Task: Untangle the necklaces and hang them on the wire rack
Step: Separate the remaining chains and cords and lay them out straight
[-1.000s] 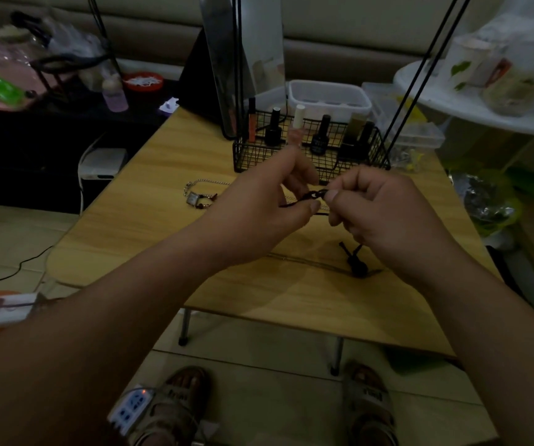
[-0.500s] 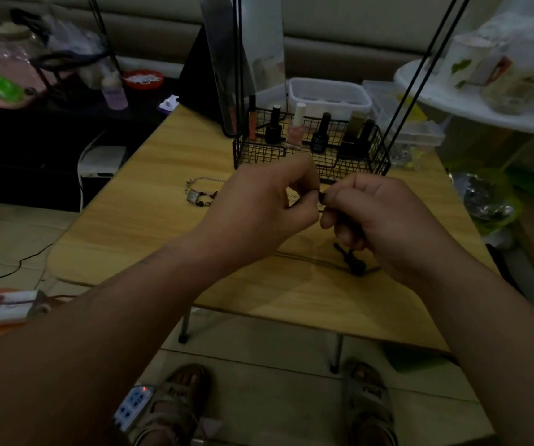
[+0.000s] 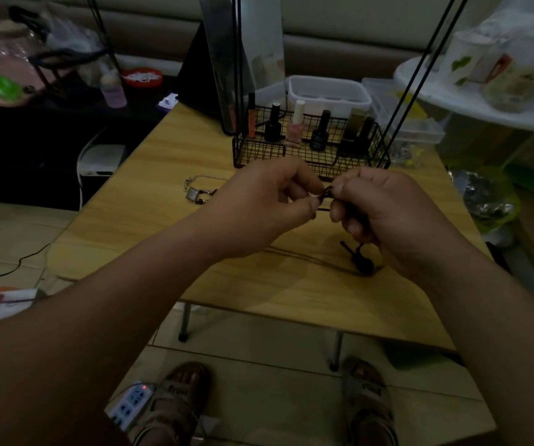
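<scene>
Black cord necklace (image 3: 326, 192) pinched btwn both hands, no legible labels

no legible text anywhere, dark nail polish bottle (image 3: 320, 132) in wire basket (image 3: 310, 156) has a label but too blurred to read, cup (image 3: 466, 57) on white shelf shows leaf print only, no words or nos.

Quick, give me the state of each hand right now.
Left hand: closed, pinching the black cord.
Right hand: closed, pinching the same black cord from the other side.
</scene>
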Motion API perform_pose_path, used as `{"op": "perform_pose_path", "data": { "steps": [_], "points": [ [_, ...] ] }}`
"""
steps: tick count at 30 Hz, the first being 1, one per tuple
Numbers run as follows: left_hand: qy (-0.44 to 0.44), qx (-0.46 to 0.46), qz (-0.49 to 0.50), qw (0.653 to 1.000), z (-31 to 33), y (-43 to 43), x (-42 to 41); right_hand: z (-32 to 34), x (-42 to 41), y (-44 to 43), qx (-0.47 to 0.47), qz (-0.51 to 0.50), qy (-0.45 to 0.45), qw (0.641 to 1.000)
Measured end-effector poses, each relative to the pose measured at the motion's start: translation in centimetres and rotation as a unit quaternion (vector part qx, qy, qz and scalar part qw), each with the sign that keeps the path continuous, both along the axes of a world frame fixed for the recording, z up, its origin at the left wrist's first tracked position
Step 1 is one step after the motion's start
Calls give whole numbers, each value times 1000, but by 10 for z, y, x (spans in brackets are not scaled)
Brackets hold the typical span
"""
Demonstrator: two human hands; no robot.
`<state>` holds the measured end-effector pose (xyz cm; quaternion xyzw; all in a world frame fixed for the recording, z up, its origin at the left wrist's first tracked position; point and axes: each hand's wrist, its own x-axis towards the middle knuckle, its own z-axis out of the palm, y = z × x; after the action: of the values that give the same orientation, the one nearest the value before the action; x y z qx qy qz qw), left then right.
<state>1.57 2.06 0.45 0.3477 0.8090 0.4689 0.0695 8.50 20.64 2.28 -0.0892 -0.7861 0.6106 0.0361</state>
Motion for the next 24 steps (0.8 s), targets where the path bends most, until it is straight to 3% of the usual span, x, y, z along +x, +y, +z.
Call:
{"op": "perform_pose_path", "data": {
  "steps": [7,13,19,24],
  "points": [
    [-110,25,-11,994,8,-6,-3,0,0,6,48,-10,29,998],
    [-109,25,-25,993,8,-8,-6,1,5,7,112,61,63,990],
    [-129,35,-21,991,10,-10,-7,-3,2,7,194,24,87,977],
    [-148,46,-38,987,12,-12,-8,-3,2,6,156,27,71,985]
  ]
}}
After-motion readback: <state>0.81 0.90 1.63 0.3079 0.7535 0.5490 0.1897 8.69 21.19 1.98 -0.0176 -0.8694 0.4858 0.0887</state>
